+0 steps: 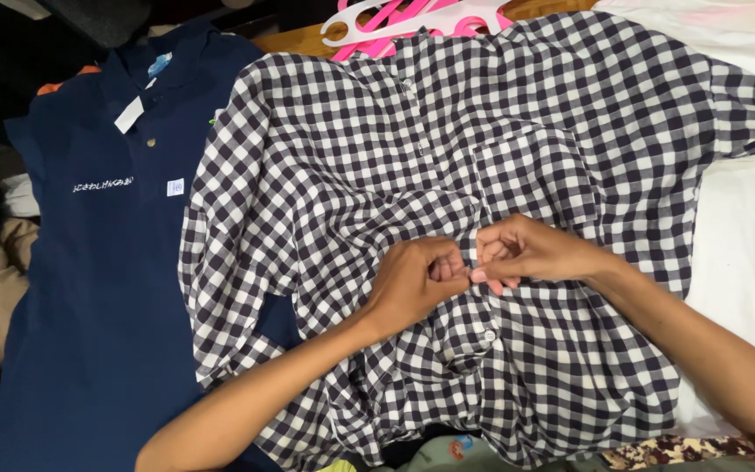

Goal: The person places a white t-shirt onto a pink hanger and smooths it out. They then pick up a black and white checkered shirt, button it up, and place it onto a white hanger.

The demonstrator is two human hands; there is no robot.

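We keep the black-and-white checked cotton shirt (500, 175) spread flat, front up, so our left hand (417, 284) and right hand (526, 252) can both pinch its button placket (481, 301) together.

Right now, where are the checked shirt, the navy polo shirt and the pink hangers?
black-and-white checked cotton shirt (351, 175): head view, on its chest panel.
navy blue polo shirt (89, 288): head view, on its front.
pink and white plastic hangers (395, 19): head view, on a pink arm.

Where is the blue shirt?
In the head view, the navy polo shirt lies flat on the left, right beside the checked shirt that both hands are pinching.
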